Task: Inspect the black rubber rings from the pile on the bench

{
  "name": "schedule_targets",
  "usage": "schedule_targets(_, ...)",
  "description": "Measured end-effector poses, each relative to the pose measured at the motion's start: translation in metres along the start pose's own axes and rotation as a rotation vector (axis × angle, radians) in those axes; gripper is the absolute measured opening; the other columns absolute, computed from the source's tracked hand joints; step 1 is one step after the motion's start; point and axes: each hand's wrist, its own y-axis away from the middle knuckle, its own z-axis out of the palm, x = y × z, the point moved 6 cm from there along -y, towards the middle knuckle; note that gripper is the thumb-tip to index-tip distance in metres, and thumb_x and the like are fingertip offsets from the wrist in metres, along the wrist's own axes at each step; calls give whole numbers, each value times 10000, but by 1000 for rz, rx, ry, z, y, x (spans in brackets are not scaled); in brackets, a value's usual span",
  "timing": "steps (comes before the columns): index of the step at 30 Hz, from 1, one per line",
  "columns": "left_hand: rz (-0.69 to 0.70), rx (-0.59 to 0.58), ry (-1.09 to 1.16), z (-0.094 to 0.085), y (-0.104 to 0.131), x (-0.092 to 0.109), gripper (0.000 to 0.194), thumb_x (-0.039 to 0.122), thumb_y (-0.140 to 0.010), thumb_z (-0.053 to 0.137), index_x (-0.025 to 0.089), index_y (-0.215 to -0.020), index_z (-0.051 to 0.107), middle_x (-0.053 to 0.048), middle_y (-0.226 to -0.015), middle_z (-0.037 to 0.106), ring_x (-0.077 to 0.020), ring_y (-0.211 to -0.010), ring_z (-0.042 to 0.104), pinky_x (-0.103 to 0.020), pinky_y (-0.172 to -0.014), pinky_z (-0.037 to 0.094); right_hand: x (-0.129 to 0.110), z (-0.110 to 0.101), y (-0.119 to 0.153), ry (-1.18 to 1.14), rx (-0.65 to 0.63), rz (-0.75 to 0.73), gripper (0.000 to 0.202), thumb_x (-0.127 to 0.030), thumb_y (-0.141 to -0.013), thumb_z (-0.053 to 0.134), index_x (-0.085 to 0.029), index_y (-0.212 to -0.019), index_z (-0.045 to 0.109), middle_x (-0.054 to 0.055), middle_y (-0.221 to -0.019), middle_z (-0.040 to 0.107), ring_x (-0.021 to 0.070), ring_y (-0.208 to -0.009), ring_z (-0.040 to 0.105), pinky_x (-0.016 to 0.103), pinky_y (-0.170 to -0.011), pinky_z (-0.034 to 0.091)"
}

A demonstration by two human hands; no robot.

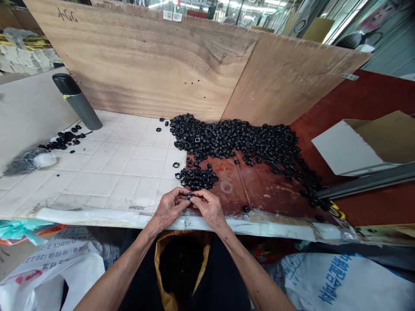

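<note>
Between the fingertips of my left hand (170, 207) and my right hand (208, 208) is a small black plastic ring (189, 196). Both hands are closed in a pinch on it, just above the front edge of the bench. Right behind them lies a small pile of black rings (197, 177). A far larger heap of the same rings (233, 136) stretches along the wooden back board. Below my hands, an open yellow-rimmed sack (158, 259) sits at my lap; its inside is dark and its contents cannot be made out.
A grey bottle with a black cap (82, 108) stands at the back left. Near it are loose black pieces (66, 138) and a plastic bag (24, 162). A cardboard box (350, 149) and a metal bar (366, 180) are at the right. White sacks (343, 280) lie below the bench.
</note>
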Motion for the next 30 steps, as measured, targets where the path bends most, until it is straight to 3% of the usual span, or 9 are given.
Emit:
schedule_targets(7, 81, -63, -91, 5, 1, 8, 210, 228, -880, 673, 151, -1074, 652, -63, -1019, 723, -182, -915, 717, -315, -866, 581, -9, -1, -4, 358, 94, -156, 463, -401, -977, 555, -200, -561, 524, -19, -545, 516, 121, -534, 479, 244, -569, 394)
schedule_targets(12, 73, -110, -113, 11, 2, 9, 244, 226, -872, 678, 147, -1101, 654, -80, -1032, 731, -193, -927, 717, -325, -876, 574, -8, -6, -2, 262, 165, -75, 285, -416, -950, 598, -200, -764, 613, -24, -599, 598, 120, -506, 537, 221, -532, 419)
schedule_targets(18, 35, -14, -55, 3, 1, 4, 222, 247, -873, 684, 157, -1069, 633, -58, -987, 725, -173, -863, 722, -303, -822, 585, -7, -2, 7, 103, 21, -83, 212, -369, -952, 591, -183, -1018, 669, 11, -735, 671, 137, -546, 636, 224, -546, 503)
schedule_targets(20, 64, -28, -109, 4, 1, 7, 215, 235, -870, 680, 159, -1068, 643, -51, -979, 723, -168, -855, 718, -300, -824, 583, -5, -3, 6, 177, 59, -93, 229, -366, -962, 577, -184, -856, 669, -7, -638, 623, 124, -500, 581, 218, -521, 472)
schedule_targets(23, 97, -39, -158, 6, 2, 10, 223, 223, -855, 684, 160, -1069, 663, -54, -999, 723, -170, -869, 715, -300, -839, 582, -6, -6, 4, 332, 142, -130, 425, -374, -1000, 514, -200, -615, 559, -34, -497, 486, 110, -455, 464, 227, -513, 421)
schedule_targets(24, 89, -32, -146, 6, 2, 10, 226, 227, -854, 686, 157, -1068, 664, -58, -1002, 726, -174, -872, 717, -304, -841, 584, -7, -6, 4, 343, 144, -138, 403, -371, -1004, 508, -197, -648, 583, -30, -515, 500, 114, -473, 473, 231, -530, 429)
schedule_targets(28, 29, 13, -59, 2, 1, 7, 226, 259, -864, 696, 150, -1056, 650, -68, -981, 738, -183, -864, 732, -311, -831, 592, -14, 0, 8, 248, 39, -163, 202, -332, -968, 576, -195, -1072, 684, 41, -814, 680, 166, -671, 635, 261, -639, 514)
schedule_targets(30, 24, 11, -54, 2, 2, 7, 230, 270, -871, 697, 151, -1061, 645, -66, -979, 740, -182, -859, 737, -309, -825, 594, -14, 1, 10, 221, 11, -151, 199, -327, -953, 592, -209, -1083, 686, 49, -848, 692, 177, -670, 658, 273, -625, 530)
